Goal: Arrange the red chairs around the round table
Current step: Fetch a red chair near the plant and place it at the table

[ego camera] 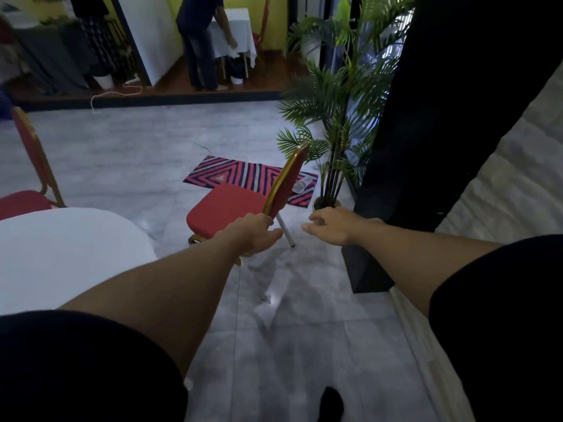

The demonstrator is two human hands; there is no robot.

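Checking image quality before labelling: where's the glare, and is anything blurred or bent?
Head view: glare on the grey floor tiles below the left hand; far background soft; wide-angle bends the dark pillar; overall dim.

Red chair (227, 205): matt cloth seat, glossy gold metal frame. Floor (152, 159): polished grey marble-look tiles. Counter (61, 254): smooth white.

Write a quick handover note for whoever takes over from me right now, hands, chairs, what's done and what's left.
Left hand: gripping the lower back frame of the red chair, which is tilted and stands apart from the round table.
Right hand: open, empty, beside the chair back.
Second red chair: already at the table's far edge.
Left: bring the held chair to the table and set it level.
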